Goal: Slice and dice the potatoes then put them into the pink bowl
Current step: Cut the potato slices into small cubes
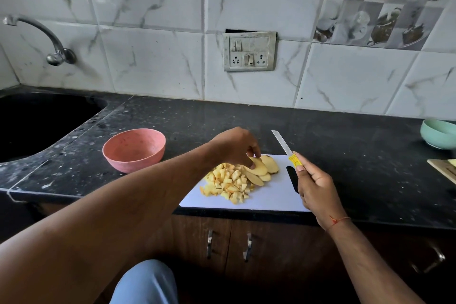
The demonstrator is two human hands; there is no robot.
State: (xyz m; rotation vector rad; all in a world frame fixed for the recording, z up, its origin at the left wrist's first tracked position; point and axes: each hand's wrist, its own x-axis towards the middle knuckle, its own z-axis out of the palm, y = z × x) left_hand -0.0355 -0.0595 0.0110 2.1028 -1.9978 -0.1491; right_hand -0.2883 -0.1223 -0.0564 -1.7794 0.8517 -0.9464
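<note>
A white cutting board (271, 195) lies at the counter's front edge. On it sits a heap of diced potato (228, 184), with several potato slices (267, 166) stacked just to its right. My left hand (234, 147) reaches over the dice and its fingertips pinch the top slice. My right hand (314, 186) hovers over the board's right side, holding a knife (286, 148) by its yellow handle, blade pointing up and away, clear of the potato. The pink bowl (134, 149) stands left of the board; nothing shows inside it.
A black sink (37, 123) with a wall tap (53, 42) fills the far left. A pale green bowl (438, 133) and a wooden board's corner (444, 169) sit at the right edge. A switch panel (249, 52) is on the tiled wall.
</note>
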